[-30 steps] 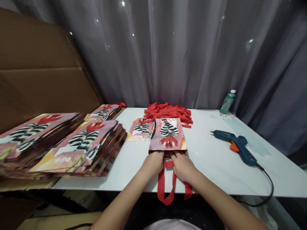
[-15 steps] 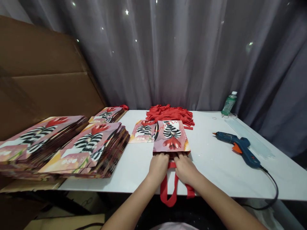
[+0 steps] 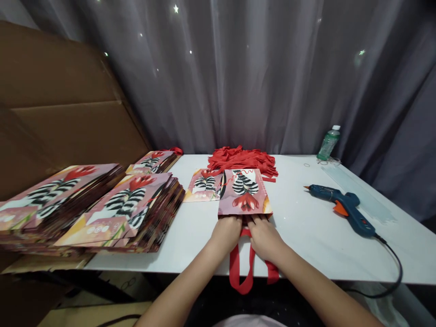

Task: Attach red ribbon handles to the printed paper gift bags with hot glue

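A pink paper bag (image 3: 242, 193) printed with black-and-white stripes and a red flower lies on the table, its mouth toward me. My left hand (image 3: 227, 234) reaches in at the left of the mouth, its fingers hidden under the upper panel. On the other side, my right hand (image 3: 264, 236) has its fingertips inside too; the knuckles show, but not what they touch. From between and beside my hands, a red ribbon handle (image 3: 241, 284) loops down over the table's front edge.
Several stacks of printed bags (image 3: 124, 204) stand at left before a large cardboard sheet (image 3: 64, 127). Another flat bag (image 3: 203, 186) touches the worked one. Red ribbons (image 3: 241, 160) are heaped behind. At right lie a corded glue gun (image 3: 340, 204), translucent sticks (image 3: 357, 193) and a bottle (image 3: 329, 144).
The view has shifted slightly. Both hands stay at the bag's mouth, with only a small shift of the right hand's fingers. The bag and ribbon handle have barely moved.
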